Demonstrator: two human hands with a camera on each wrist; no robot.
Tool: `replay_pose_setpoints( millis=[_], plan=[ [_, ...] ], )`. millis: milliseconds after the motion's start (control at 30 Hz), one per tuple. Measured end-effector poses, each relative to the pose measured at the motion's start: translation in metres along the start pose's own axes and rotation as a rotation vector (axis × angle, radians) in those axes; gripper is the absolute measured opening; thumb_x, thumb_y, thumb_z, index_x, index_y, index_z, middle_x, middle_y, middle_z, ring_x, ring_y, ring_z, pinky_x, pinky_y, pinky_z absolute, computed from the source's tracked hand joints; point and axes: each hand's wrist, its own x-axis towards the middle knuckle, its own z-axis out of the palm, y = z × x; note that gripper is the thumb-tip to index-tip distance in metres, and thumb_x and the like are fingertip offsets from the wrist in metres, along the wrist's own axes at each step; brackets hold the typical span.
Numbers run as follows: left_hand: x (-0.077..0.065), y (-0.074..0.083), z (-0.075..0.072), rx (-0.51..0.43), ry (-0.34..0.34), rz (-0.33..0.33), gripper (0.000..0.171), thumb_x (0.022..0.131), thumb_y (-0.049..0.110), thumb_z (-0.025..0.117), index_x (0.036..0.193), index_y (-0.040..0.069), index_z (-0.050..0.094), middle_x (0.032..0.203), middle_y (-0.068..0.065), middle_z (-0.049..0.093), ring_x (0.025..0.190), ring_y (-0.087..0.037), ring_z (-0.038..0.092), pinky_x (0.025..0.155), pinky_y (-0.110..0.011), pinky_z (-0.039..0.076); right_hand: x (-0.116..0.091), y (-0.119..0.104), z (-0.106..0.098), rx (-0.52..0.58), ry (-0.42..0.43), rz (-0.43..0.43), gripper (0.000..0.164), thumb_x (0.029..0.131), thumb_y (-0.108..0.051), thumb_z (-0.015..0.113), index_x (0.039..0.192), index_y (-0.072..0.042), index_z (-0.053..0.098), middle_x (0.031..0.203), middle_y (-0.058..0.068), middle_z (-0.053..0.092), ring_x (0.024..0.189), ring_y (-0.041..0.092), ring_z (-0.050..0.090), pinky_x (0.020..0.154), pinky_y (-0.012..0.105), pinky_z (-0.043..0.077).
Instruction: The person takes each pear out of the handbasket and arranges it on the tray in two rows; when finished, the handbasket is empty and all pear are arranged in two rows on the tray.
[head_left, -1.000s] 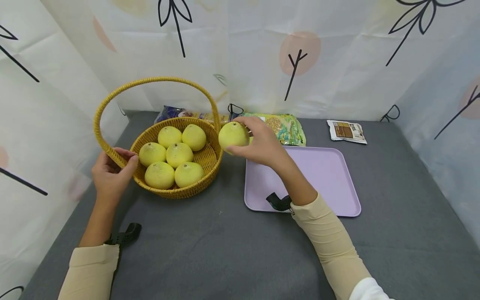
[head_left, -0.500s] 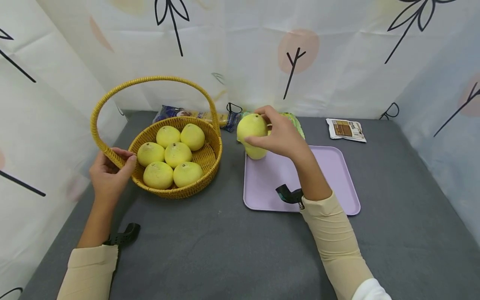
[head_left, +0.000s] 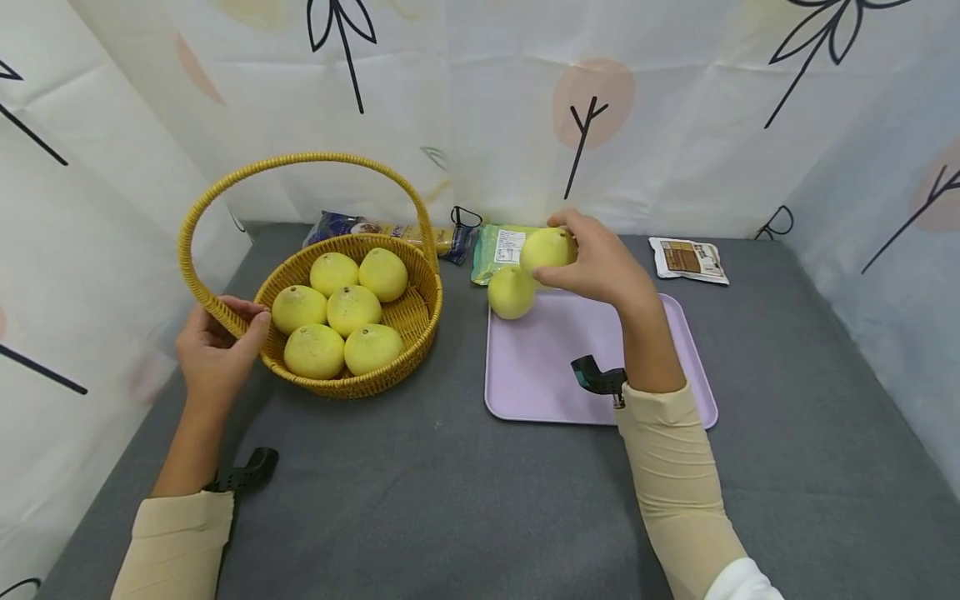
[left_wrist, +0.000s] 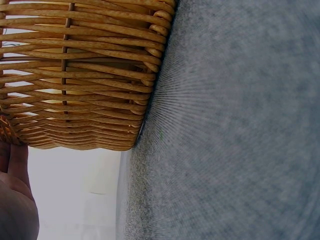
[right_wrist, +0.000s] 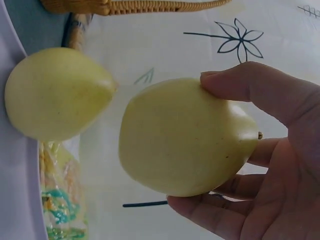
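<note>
My left hand [head_left: 219, 346] holds the yellow woven basket [head_left: 431, 333] where its tall handle [head_left: 315, 157] meets the left rim. Several yellow-green fruits [head_left: 352, 310], shaped like small pomelos, lie inside, with bare weave at the basket's right. My right hand [head_left: 600, 262] grips one such fruit [head_left: 550, 250] over the back of the lilac tray [head_left: 555, 367]. In the right wrist view, thumb and fingers clasp this fruit [right_wrist: 185, 140], whose short stem faces the palm. Another fruit [head_left: 512, 292] sits at the tray's back left corner, just left of the held one.
Behind the basket lies a blue and yellow packet [head_left: 401, 232]. A green packet [head_left: 498, 250] lies behind the tray, partly hidden by the fruit and hand. A small white and brown packet [head_left: 687, 260] is at the back right. Patterned curtains [head_left: 480, 100] border the grey table [head_left: 420, 500].
My right hand has carried its fruit rightwards from beside the basket to over the tray's back, uncovering the fruit at the tray's corner. My left hand has stayed on the basket.
</note>
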Motion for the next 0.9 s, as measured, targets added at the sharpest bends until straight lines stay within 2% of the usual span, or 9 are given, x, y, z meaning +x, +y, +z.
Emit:
replay_pose_setpoints(
  millis=[200, 400, 600, 900],
  plan=[
    [-0.001, 0.0, 0.0, 0.025, -0.004, 0.006, 0.024, 0.081, -0.014, 0.069, 0.099, -0.024, 0.057, 0.088, -0.015, 0.069, 0.07, -0.013, 0.064, 0.058, -0.015, 0.05, 0.008, 0.016, -0.001, -0.081, -0.076, 0.017, 0.055, 0.078, -0.011, 0.074, 0.128, 0.003, 0.059, 0.105, 0.016, 0.059, 0.089, 0.028, 0.05, 0.073, 0.039, 0.042],
    [-0.003, 0.0, -0.002, 0.039, 0.002, -0.015, 0.026, 0.081, -0.013, 0.069, 0.1, -0.024, 0.057, 0.089, -0.014, 0.07, 0.069, -0.011, 0.064, 0.057, -0.014, 0.05, 0.012, 0.031, 0.001, -0.153, -0.202, 0.08, 0.058, 0.079, -0.016, 0.077, 0.13, 0.004, 0.058, 0.12, 0.02, 0.06, 0.101, 0.032, 0.053, 0.086, 0.047, 0.045],
    [-0.002, 0.0, -0.002, 0.042, -0.002, -0.012, 0.025, 0.081, -0.013, 0.069, 0.1, -0.024, 0.057, 0.089, -0.014, 0.07, 0.069, -0.011, 0.064, 0.057, -0.014, 0.05, 0.017, 0.047, 0.008, -0.21, -0.308, 0.152, 0.059, 0.08, -0.026, 0.079, 0.129, -0.002, 0.058, 0.122, 0.016, 0.06, 0.105, 0.033, 0.054, 0.088, 0.049, 0.045],
    [0.0, 0.0, 0.0, 0.053, -0.007, 0.013, 0.025, 0.081, -0.013, 0.069, 0.1, -0.024, 0.057, 0.089, -0.015, 0.07, 0.069, -0.011, 0.064, 0.058, -0.014, 0.05, 0.02, 0.059, 0.013, -0.198, -0.328, 0.189, 0.059, 0.08, -0.026, 0.08, 0.128, -0.002, 0.055, 0.12, 0.018, 0.058, 0.105, 0.035, 0.053, 0.088, 0.051, 0.045]
  ],
)
